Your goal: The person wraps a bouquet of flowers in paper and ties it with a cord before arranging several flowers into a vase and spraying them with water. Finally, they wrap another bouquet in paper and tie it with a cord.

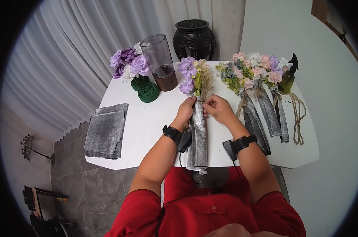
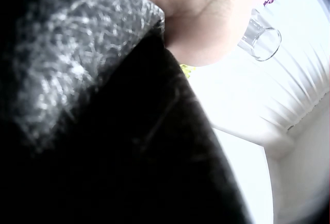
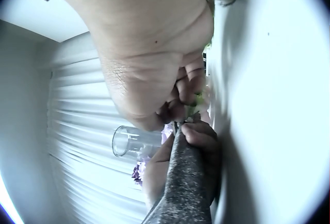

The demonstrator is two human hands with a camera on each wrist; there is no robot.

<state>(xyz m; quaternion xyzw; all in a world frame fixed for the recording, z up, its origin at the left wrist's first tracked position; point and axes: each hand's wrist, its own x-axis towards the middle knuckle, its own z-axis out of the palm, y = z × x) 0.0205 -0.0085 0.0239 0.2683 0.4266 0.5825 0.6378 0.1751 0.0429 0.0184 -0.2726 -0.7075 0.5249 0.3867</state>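
Observation:
In the head view my left hand (image 1: pixel 185 112) grips the neck of a bouquet wrapped in grey fibrous paper (image 1: pixel 198 138), thumb lying along the front. Lilac roses (image 1: pixel 187 68) and small pale-yellow blossoms with green leaves stand out of the top. Tan twine (image 1: pixel 205 85) runs round the neck and up beside the blossoms. My right hand (image 1: pixel 219 108) is at the right of the neck, fingers curled and pinching the twine there, partly hidden by the hand itself. The right wrist view shows both hands meeting at the top of the grey wrap (image 3: pixel 185 188). Paper fills much of the left wrist view.
Several wrapped bouquets (image 1: pixel 261 106) tied with twine lie on the right of the white table (image 1: pixel 163 146). Grey paper sheets (image 1: pixel 104 132) are stacked at left. A tall glass vase (image 1: pixel 160 59), green floral foam (image 1: pixel 148 93) and purple flowers (image 1: pixel 131 63) stand at the back.

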